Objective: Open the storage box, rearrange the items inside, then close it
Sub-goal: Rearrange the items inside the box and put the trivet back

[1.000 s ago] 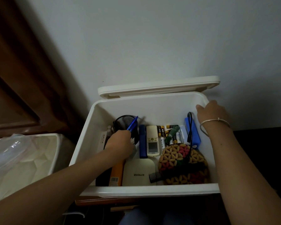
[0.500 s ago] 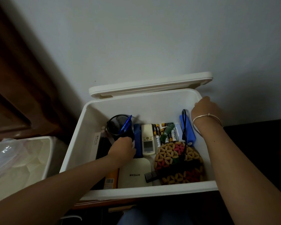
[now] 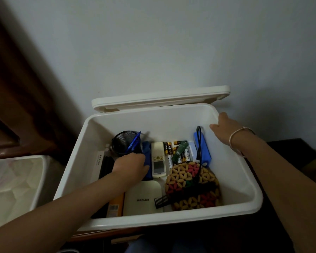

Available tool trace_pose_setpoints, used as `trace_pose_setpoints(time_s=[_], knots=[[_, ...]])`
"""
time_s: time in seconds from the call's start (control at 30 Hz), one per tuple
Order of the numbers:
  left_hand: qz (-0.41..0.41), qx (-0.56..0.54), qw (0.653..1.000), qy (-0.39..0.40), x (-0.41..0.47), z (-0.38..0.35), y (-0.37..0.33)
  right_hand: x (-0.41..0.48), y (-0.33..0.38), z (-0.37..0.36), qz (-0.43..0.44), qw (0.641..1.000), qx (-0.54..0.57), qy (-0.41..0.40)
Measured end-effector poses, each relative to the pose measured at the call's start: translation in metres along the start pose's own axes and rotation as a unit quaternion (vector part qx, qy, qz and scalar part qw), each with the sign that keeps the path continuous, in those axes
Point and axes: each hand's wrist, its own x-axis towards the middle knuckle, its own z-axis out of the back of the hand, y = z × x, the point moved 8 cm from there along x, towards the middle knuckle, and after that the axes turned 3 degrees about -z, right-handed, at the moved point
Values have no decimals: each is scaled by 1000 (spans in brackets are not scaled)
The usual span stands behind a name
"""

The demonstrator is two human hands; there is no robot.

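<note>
- Storage box of white plastic (image 3: pixel 235 179): open.
- Left hand (image 3: pixel 130 166): curled beside black mesh pen cup (image 3: pixel 124 141) (hold hidden; cannot tell).
- Right hand (image 3: pixel 224 130): at far rim, grip unclear; brace there, slide cup upright.
</note>
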Motion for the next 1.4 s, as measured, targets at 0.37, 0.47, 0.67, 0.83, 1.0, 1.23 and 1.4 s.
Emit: trace_pose_setpoints(time_s=[0.37, 0.47, 0.67, 0.83, 1.0, 1.23, 1.4], knots=[[-57, -112, 992, 22, 82, 2, -89, -7, 2, 6, 22, 997, 0, -68], [-38, -113, 992, 38, 95, -14, -90, -7, 3, 8, 28, 996, -15, -87], [-31, -96, 994, 49, 100, -26, -89, -6, 3, 7, 34, 995, -13, -93], [-53, -101, 993, 18, 79, 4, -76, -7, 2, 7, 36, 995, -5, -89], [-53, -104, 987, 112, 17, 5, -36, -6, 1, 7, 32, 996, 5, -83], [-6, -22, 976, 215, -32, -33, -6, -10, 4, 9, 40, 995, -15, -94], [-27, 57, 979, 195, -24, -32, -17, -10, 4, 9, 39, 994, -12, -97]])
